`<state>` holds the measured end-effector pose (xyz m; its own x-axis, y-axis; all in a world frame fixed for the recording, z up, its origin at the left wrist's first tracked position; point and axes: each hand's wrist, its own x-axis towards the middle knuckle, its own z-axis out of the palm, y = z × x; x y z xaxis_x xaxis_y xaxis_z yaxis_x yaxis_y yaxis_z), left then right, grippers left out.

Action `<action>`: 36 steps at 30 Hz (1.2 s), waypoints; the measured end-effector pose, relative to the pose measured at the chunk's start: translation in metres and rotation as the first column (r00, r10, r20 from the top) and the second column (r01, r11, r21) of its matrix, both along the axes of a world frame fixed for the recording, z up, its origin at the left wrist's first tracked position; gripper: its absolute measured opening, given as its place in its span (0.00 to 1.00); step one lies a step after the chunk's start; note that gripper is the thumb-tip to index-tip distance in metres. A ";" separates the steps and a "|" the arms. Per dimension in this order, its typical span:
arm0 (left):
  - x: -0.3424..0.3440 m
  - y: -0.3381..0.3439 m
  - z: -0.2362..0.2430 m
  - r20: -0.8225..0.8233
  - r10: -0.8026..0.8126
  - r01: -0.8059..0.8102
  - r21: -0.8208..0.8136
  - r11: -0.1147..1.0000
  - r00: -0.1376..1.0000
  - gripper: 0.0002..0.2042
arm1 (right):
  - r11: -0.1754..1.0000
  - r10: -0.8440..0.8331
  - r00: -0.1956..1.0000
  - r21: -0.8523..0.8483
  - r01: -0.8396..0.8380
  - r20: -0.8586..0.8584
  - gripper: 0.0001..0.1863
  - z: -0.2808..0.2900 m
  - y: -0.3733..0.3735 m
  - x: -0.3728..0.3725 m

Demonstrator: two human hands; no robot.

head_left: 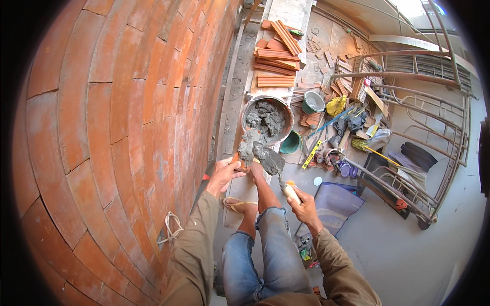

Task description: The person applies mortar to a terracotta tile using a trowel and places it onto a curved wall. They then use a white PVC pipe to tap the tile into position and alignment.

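My left hand (223, 175) is closed round the near end of an orange brick tile (241, 162), whose upper face carries wet grey mortar (248, 144). In my right hand (305, 206) is a trowel by its pale handle (291, 193). Mortar coats the trowel's blade (270, 159), which lies against or just beside the mortar on the tile; I cannot tell whether they touch. Just beyond both hands stands a round bucket (289, 118) filled with grey mortar (265, 118).
A brick wall (125, 117) rises close on my left. Stacked brick tiles (276, 81) lie on the plank (286, 15) past the bucket. To the right are a pale bucket (313, 102), a green bucket (291, 143), a yellow spirit level (312, 154) and metal scaffold frames (434, 168).
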<state>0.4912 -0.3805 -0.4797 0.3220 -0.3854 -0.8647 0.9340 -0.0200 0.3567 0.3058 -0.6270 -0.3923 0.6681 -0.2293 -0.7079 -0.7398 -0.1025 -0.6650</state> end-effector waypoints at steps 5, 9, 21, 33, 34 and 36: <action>-0.002 -0.007 -0.001 0.037 -0.011 0.011 -0.007 1.000 0.999 0.15 | 0.872 0.310 0.907 -0.466 -0.151 0.286 0.27 -0.022 0.032 -0.008; -0.002 -0.014 0.001 0.033 0.030 -0.028 -0.054 0.998 0.999 0.16 | 0.830 0.342 0.889 -0.541 -0.134 0.305 0.29 -0.032 0.051 -0.014; 0.004 -0.007 0.005 -0.005 0.108 -0.108 -0.058 0.992 0.994 0.16 | 0.790 0.473 0.840 -0.549 -0.272 0.265 0.32 -0.015 0.005 -0.044; 0.000 0.031 0.021 0.042 0.042 -0.036 -0.146 0.989 0.998 0.23 | 0.802 -0.424 0.904 0.441 0.403 -0.056 0.24 -0.033 -0.015 0.033; -0.002 0.033 0.022 0.043 0.022 -0.015 -0.148 0.989 0.999 0.23 | 0.734 -0.466 0.875 0.497 0.463 -0.127 0.24 -0.037 -0.015 0.042; -0.006 0.037 0.024 0.044 -0.019 0.026 -0.157 0.987 0.999 0.24 | 0.631 -0.500 0.841 0.577 0.518 -0.208 0.22 -0.046 -0.017 0.048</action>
<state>0.4854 -0.3430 -0.4558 0.3461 -0.5232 -0.7788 0.9182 0.0184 0.3958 0.3533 -0.6439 -0.4383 0.5542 -0.0591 -0.8303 -0.5705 0.6994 -0.4305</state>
